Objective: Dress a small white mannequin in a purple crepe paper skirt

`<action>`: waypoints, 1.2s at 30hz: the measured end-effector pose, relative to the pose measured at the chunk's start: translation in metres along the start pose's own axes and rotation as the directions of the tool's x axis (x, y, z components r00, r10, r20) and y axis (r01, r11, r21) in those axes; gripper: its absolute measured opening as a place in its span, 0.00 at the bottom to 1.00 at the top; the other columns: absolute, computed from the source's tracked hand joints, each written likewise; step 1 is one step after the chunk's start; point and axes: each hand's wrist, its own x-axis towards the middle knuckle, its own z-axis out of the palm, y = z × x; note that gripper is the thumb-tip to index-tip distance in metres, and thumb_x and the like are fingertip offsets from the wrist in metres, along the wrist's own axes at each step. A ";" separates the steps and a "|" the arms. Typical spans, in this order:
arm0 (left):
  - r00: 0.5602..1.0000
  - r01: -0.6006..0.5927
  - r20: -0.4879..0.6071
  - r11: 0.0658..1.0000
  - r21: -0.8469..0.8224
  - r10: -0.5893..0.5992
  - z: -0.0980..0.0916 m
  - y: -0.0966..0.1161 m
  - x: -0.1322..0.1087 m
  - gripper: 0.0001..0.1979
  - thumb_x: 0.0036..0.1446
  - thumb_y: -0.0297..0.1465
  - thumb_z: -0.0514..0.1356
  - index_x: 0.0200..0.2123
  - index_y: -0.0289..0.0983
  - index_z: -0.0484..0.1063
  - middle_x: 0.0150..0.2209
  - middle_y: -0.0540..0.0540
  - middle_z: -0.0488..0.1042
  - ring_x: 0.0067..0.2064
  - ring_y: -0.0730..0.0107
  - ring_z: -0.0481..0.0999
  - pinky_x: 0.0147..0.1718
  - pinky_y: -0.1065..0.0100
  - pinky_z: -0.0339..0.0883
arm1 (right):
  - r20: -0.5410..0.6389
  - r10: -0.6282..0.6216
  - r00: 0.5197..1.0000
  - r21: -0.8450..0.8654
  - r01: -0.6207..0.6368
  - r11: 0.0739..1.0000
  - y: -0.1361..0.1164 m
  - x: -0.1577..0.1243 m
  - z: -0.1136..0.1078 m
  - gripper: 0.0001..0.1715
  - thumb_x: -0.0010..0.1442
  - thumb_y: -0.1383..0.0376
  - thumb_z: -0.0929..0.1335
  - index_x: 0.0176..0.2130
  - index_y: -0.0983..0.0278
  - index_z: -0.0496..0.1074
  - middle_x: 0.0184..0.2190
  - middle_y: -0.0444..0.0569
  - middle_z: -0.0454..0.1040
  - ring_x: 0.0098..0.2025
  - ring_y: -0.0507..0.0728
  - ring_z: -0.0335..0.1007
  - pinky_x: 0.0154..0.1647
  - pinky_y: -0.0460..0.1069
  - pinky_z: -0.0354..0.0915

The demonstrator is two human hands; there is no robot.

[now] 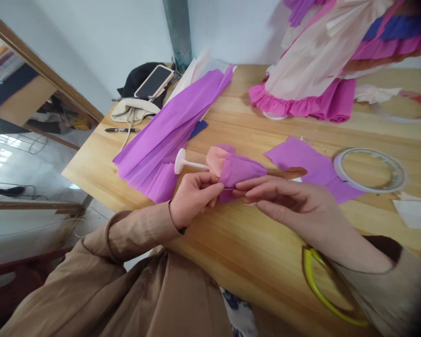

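Left grip (195, 197) pinching purple-and-peach paper piece (242, 169) at lower edge, over worktop (228, 238), left of tape roll (399, 172). Right grip (296, 201) fingers curved against it; can't tell if pinching.

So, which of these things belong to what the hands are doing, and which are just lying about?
Seem part of the job:
- purple-and-peach piece, being held
- white stick poking out of it
- pleated purple sheet
- cut purple piece
- tape roll, probably

Apparently lying about:
- phone
- pen
- beige pouch
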 end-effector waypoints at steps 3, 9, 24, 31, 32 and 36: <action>1.000 0.001 0.003 1.000 -0.001 -0.001 0.000 0.001 0.000 0.13 0.51 0.38 0.63 0.27 0.34 0.68 0.14 0.57 0.64 0.13 0.86 0.55 0.13 0.77 0.43 | -0.011 0.003 1.000 0.025 -0.002 1.000 0.001 -0.001 0.001 0.07 0.59 0.57 0.73 0.34 0.56 0.80 0.44 0.51 0.82 0.49 0.62 0.80 0.50 0.58 0.76; 1.000 0.006 0.004 1.000 -0.003 -0.006 -0.001 0.000 -0.001 0.13 0.51 0.38 0.64 0.26 0.34 0.68 0.14 0.57 0.64 0.13 0.86 0.55 0.13 0.77 0.43 | -0.015 -0.001 1.000 0.030 0.001 1.000 0.000 -0.001 0.001 0.07 0.59 0.56 0.73 0.34 0.55 0.80 0.44 0.50 0.82 0.48 0.62 0.80 0.50 0.59 0.76; 0.999 -0.030 0.018 0.998 0.046 0.030 -0.001 -0.001 -0.001 0.12 0.53 0.37 0.63 0.27 0.34 0.69 0.15 0.57 0.64 0.14 0.85 0.56 0.14 0.76 0.45 | -0.015 -0.050 0.999 -0.003 0.050 0.999 0.000 0.000 0.001 0.04 0.60 0.60 0.73 0.34 0.55 0.80 0.44 0.49 0.83 0.49 0.61 0.80 0.48 0.56 0.77; 0.993 -0.116 -0.004 0.990 0.084 0.116 0.000 -0.003 0.001 0.12 0.54 0.35 0.62 0.23 0.35 0.66 0.15 0.57 0.64 0.15 0.85 0.57 0.15 0.76 0.47 | -0.009 -0.071 0.997 -0.012 0.071 0.997 -0.001 -0.001 0.000 0.04 0.60 0.61 0.72 0.34 0.55 0.80 0.44 0.49 0.82 0.46 0.59 0.80 0.44 0.54 0.77; 0.994 -0.113 -0.003 0.991 0.078 0.114 0.000 -0.003 0.001 0.12 0.54 0.35 0.62 0.23 0.35 0.66 0.15 0.56 0.64 0.15 0.85 0.57 0.15 0.76 0.47 | -0.020 -0.083 0.996 -0.032 0.082 0.996 -0.003 -0.002 -0.002 0.04 0.60 0.61 0.72 0.35 0.55 0.80 0.44 0.49 0.82 0.46 0.59 0.80 0.44 0.54 0.77; 0.998 -0.069 0.006 0.997 0.043 0.069 0.000 -0.004 0.002 0.13 0.53 0.37 0.63 0.24 0.35 0.66 0.15 0.56 0.64 0.14 0.86 0.55 0.14 0.76 0.44 | -0.174 -0.213 0.961 -0.234 0.170 0.957 -0.010 -0.002 -0.013 0.03 0.60 0.63 0.72 0.33 0.54 0.79 0.40 0.47 0.80 0.43 0.59 0.78 0.43 0.56 0.74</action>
